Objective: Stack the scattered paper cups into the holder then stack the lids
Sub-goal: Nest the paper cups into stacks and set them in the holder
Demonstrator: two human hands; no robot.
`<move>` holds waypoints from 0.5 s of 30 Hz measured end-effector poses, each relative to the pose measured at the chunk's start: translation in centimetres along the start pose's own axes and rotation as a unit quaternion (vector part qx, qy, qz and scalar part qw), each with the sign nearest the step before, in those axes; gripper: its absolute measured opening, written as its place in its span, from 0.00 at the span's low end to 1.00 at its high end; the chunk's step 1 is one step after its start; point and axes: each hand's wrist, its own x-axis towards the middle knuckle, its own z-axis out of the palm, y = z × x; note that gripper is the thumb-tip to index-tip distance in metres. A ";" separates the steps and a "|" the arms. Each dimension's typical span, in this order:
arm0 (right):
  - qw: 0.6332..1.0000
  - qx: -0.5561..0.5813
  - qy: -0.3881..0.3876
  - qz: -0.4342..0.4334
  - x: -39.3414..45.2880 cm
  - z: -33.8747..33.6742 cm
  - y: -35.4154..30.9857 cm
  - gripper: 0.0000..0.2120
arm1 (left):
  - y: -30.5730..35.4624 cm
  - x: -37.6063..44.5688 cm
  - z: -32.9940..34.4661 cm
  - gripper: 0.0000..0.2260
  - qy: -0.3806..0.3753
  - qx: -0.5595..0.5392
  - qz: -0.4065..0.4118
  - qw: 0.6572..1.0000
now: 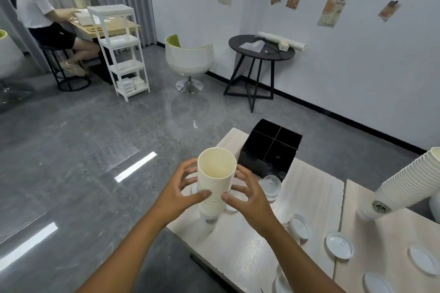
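Cream paper-cup stack, near-upright, clasped between left hand and right hand; black 4-cell holder lies beyond, rightward.

No wording can be read anywhere. A round green-and-white emblem is printed on the bottom cup of the leaning cup stack, its ring lettering too blurred to be made out; the wall posters are illegible too.
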 end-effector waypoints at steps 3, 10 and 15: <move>1.000 0.016 -0.004 0.012 0.3 0.2 1.1 0.38 | -0.4 -0.1 0.8 0.36 0.014 0.020 -0.005 1.000; 0.998 0.058 -0.008 0.017 1.1 0.7 2.5 0.36 | -1.6 -0.3 2.6 0.39 0.061 0.023 -0.007 0.998; 0.996 0.084 0.002 0.004 1.2 -1.1 2.2 0.37 | -0.5 0.6 4.0 0.38 0.066 0.023 0.007 0.998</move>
